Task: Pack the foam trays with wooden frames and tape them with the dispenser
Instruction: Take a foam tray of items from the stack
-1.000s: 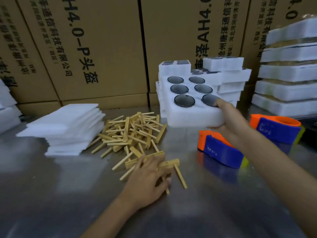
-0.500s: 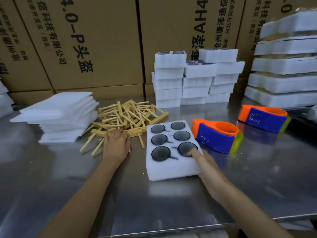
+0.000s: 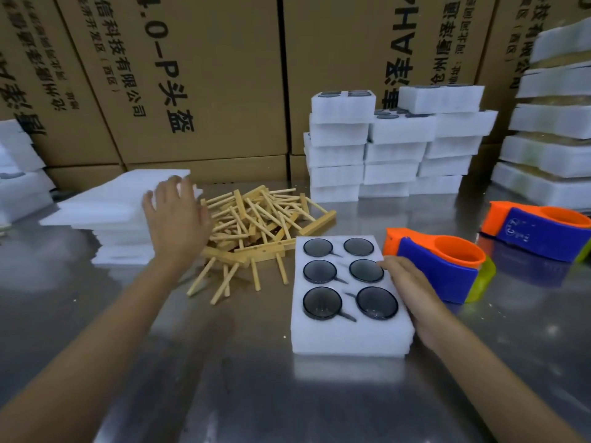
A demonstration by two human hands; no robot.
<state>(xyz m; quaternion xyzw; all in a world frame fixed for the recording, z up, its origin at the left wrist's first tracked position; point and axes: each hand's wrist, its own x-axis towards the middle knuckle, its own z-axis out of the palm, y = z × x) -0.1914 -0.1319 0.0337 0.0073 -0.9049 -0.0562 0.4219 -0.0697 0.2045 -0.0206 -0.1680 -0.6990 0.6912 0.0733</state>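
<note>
head | foam tray (image 3: 345, 334) flat | 6 dark round lenses (image 3: 322, 302)

White foam tray (image 3: 347, 334) flat with 6 dark discs, wooden frames (image 3: 256, 225) heaped left, orange-blue dispenser (image 3: 438, 266) right

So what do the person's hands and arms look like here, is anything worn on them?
Both are bare. The left hand and right hand wear no gloves, and no rings or watch show. Both forearms are uncovered as far as the picture's lower edge, with no sleeve, strap or cable in view.
</note>
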